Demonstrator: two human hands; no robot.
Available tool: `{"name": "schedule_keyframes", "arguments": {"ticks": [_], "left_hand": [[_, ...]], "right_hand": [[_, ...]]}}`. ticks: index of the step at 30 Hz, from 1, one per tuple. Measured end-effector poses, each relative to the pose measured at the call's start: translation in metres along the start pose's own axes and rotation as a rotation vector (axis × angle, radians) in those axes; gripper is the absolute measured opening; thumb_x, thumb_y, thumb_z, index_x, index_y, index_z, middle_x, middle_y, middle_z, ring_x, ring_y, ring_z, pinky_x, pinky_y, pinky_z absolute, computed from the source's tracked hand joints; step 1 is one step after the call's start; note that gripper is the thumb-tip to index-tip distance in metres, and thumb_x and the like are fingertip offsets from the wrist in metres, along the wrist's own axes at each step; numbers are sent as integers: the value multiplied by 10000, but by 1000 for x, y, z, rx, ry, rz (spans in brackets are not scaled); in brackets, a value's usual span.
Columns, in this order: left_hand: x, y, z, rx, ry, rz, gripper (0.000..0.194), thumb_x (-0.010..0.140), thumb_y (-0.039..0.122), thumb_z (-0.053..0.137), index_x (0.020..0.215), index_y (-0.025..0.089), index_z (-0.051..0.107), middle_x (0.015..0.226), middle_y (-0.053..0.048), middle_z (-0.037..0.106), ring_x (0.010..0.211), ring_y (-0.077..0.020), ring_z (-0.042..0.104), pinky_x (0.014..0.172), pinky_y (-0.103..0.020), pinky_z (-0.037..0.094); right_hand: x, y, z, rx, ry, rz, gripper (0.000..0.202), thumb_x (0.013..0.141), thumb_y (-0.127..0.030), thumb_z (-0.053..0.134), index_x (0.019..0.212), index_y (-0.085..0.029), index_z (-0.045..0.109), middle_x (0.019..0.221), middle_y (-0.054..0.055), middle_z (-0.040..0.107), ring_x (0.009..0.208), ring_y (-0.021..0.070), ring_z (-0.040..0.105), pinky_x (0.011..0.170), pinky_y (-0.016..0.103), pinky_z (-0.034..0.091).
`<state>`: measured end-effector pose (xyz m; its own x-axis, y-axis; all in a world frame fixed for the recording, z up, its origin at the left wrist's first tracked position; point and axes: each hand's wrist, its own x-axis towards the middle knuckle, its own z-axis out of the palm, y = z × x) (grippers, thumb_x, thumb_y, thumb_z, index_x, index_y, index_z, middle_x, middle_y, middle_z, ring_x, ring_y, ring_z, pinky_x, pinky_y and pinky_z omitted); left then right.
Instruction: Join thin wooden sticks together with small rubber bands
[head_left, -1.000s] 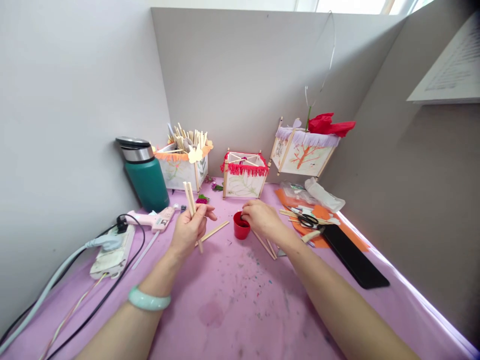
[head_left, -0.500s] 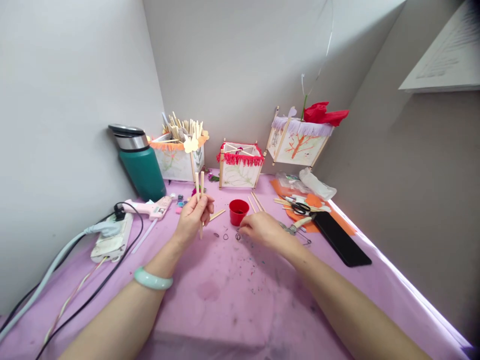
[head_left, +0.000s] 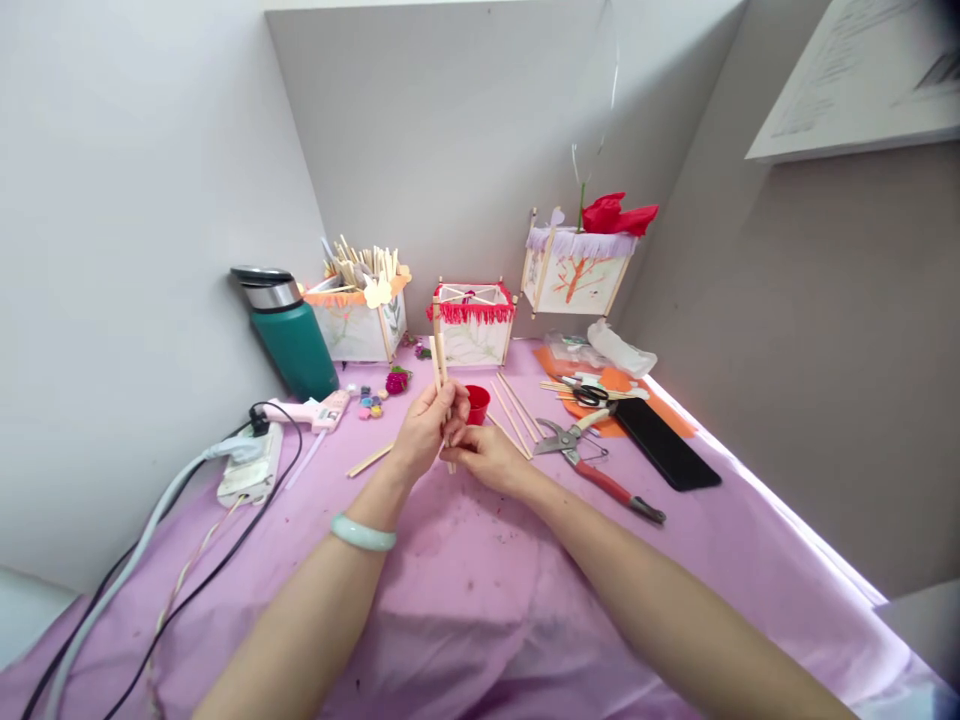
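Note:
My left hand (head_left: 426, 425), with a pale green bangle (head_left: 363, 532) on its wrist, is closed round thin wooden sticks (head_left: 439, 362) held nearly upright. My right hand (head_left: 484, 455) meets it at the sticks' lower part, thumb and fingers pinched together. What the right fingertips hold is too small and covered to make out. Just behind the hands stands a red cup (head_left: 478, 402), partly hidden. More loose sticks (head_left: 517, 410) lie right of the cup, and one stick (head_left: 369, 460) lies left of my left hand.
Pruning shears (head_left: 600, 478), black scissors (head_left: 590, 394) and a black phone (head_left: 664, 445) lie at right. At left are a pink glue gun (head_left: 319, 410), a power strip (head_left: 251, 470) with cables and a green bottle (head_left: 294, 345). Decorated paper boxes (head_left: 474, 342) stand along the wall.
My right hand has left the small dark loops on the table and come up to the sticks in my left hand. The camera view has shifted, and the shears now show fully.

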<state>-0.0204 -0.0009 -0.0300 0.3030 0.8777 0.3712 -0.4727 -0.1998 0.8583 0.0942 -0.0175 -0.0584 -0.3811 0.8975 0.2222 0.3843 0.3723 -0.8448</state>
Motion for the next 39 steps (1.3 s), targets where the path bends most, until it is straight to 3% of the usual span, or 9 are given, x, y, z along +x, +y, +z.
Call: {"name": "schedule_keyframes", "arguments": {"ticks": [6,11,16,21,25,27,33,39], "left_hand": [[0,12,-2,-57,12,70,361,848,353,551,1148,152,563,730,-2,539,560,-78,465,560,-232,441],[-1,18,-2,-83,-5,71,338,844,329,557,1135,158,574,749,-3,525,531,-68,426,535,-234,412],[-2,18,0,-60,16,58,291,838,371,568,1045,166,591,636,36,442,440,-40,283,401,-178,231],[3,11,2,11,51,111,249,843,420,549,884,174,556,553,65,370,411,-35,232,384,-166,175],[7,5,7,89,128,184,245,856,425,524,880,182,542,532,68,361,402,-43,242,377,-172,185],[7,4,9,120,174,205,250,853,431,524,890,185,547,528,67,355,402,-48,242,376,-176,186],[4,4,13,110,132,199,253,851,429,527,898,182,554,526,67,356,399,-45,229,375,-178,171],[5,7,11,78,136,204,260,849,438,529,874,180,551,511,73,333,394,-44,224,371,-168,168]], "right_hand": [[-1,12,2,-142,-31,-101,207,800,-224,606,615,-130,603,567,-31,524,540,77,432,541,211,312],[-1,23,8,-223,-59,-125,205,824,-246,596,657,-130,624,569,-25,543,518,71,427,517,205,289],[-1,24,11,-284,-60,-123,238,836,-272,591,644,-132,608,578,-20,553,522,74,423,514,208,289],[-3,13,-3,-259,-111,-155,186,819,-268,604,702,-132,652,624,-9,596,554,80,472,547,203,331],[-4,8,-31,-150,105,-119,215,868,-287,522,927,-150,677,771,14,661,633,91,542,612,199,389],[-4,11,-44,-211,163,-65,222,871,-273,505,909,-151,687,798,24,672,665,100,561,637,206,396],[-6,27,-54,-609,-9,-58,184,810,-161,555,880,-201,720,887,32,678,819,137,584,732,230,378],[-9,29,-47,-668,-103,-114,150,828,-229,578,914,-215,700,956,31,656,862,136,576,741,226,370]]}}
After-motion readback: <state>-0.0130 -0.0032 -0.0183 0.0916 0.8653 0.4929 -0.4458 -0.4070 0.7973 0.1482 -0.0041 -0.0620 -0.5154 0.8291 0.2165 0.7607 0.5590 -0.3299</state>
